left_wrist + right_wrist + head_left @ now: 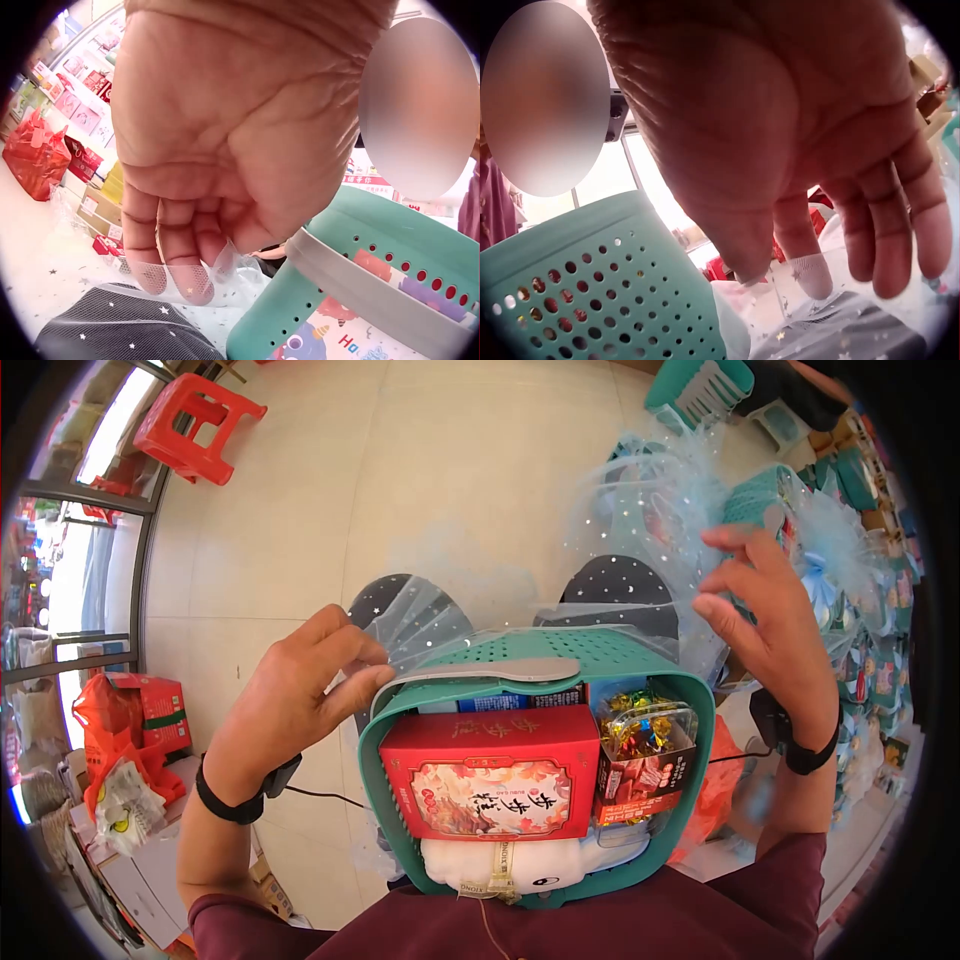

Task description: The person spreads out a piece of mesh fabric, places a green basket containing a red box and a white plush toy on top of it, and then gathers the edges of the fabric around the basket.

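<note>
A teal plastic basket [695,760] with a grey handle [490,673] stands against the person's front. Packed in it are a red gift box [490,780], a smaller box with a clear top [640,775] and a white plush item [550,860]. Sheer star-printed tulle [420,625] spreads out behind the basket. At the basket's left far corner the left hand [300,685] pinches the tulle's edge, and the mesh lies across its fingertips in the left wrist view. Off the far right corner is the right hand [765,605], thumb and fingers spread apart, fingertips at the tulle [787,289].
A red stool [195,430] stands at the far left. Red bags [120,730] sit on the left beside a low cabinet [130,860]. Several tulle-wrapped baskets [760,500] crowd the right side, with another teal basket [700,390] farther back. Tiled floor [450,460] lies ahead.
</note>
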The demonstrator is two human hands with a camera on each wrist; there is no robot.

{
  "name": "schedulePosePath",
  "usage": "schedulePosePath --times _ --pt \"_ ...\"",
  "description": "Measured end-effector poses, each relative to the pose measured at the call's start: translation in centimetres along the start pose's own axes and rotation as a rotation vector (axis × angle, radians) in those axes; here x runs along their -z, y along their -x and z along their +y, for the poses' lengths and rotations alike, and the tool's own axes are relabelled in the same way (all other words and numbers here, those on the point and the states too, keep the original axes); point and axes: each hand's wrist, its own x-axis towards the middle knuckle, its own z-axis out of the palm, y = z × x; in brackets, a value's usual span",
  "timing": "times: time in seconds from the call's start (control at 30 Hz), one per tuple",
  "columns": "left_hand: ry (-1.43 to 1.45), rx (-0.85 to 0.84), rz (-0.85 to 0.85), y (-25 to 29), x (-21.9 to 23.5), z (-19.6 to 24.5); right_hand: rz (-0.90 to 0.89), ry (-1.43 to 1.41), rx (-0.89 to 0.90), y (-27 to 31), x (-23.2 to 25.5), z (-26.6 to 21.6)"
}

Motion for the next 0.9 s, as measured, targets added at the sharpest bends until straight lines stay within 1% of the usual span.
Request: schedulePosePath --times 0.03,0.1,0.13,0.2,0.27,0.3,0.37,0.43,0.47,0.53,0.57,0.63,0.67,0.73,0.77,0.83,0.87,0.9 --pt "-0.006 0.017 -0.008 -0.3 0.1 0.0 0.029 -0.037 0.052 -1.0 -0.4 0.2" --pt "-0.021 -0.117 0.094 -1.3 -0.1 -0.5 -0.014 -0.147 0.087 -2.7 -1.7 0.4" --pt "-0.028 -0.183 0.145 -1.8 -0.2 -0.7 -0.086 -0.221 0.07 -3.4 -2.6 0.5" --pt "-0.011 -0.218 0.133 -2.5 0.1 -0.6 -0.264 -0.383 -0.036 -4.9 -3.9 0.1" --pt "0.024 -0.223 0.092 -2.9 0.3 -0.7 -0.463 -0.554 -0.22 -6.2 -4.5 -0.1" --pt "0.051 -0.209 0.059 -3.1 0.2 -0.9 -0.454 -0.561 -0.202 -6.4 -5.1 0.0" --pt "0.123 -0.109 -0.036 -3.3 0.3 -0.9 -0.436 -0.577 -0.169 -6.4 -6.5 0.5" --pt "0.211 0.059 -0.158 -3.8 0.6 -0.2 -0.566 -0.57 -0.195 -6.9 -6.7 0.6" --pt "0.226 0.11 -0.201 -4.2 0.7 0.4 -0.63 -0.565 -0.208 -7.0 -6.8 0.6" --pt "0.258 0.213 -0.288 -4.9 0.9 1.6 -0.569 -0.573 -0.116 -6.0 -8.3 1.2" --pt "0.237 0.157 -0.285 -5.2 0.5 1.5 -0.539 -0.577 -0.069 -5.7 -8.9 1.3" --pt "0.196 0.052 -0.28 -5.5 -0.5 0.7 -0.719 -0.612 -0.125 -6.6 -8.0 0.9" --pt "0.192 0.068 -0.328 -5.8 -0.7 0.6 -0.808 -0.627 -0.152 -7.0 -7.7 0.8" --pt "0.184 0.096 -0.422 -6.6 -1.0 0.5 -0.744 -0.643 -0.157 -6.9 -7.6 0.6" --pt "0.189 0.072 -0.43 -6.9 -1.1 0.1 -0.712 -0.65 -0.16 -6.8 -7.5 0.6" --pt "0.2 0.021 -0.45 -7.5 -1.3 -0.4 -0.543 -0.536 -0.069 -6.4 -7.2 0.7" --pt "0.158 0.012 -0.449 -7.8 -1.0 -0.2 -0.459 -0.479 -0.025 -6.2 -7.0 0.6" --pt "0.115 0.004 -0.448 -7.9 -0.6 0.1 -0.38 -0.489 -0.002 -6.1 -6.9 0.5"
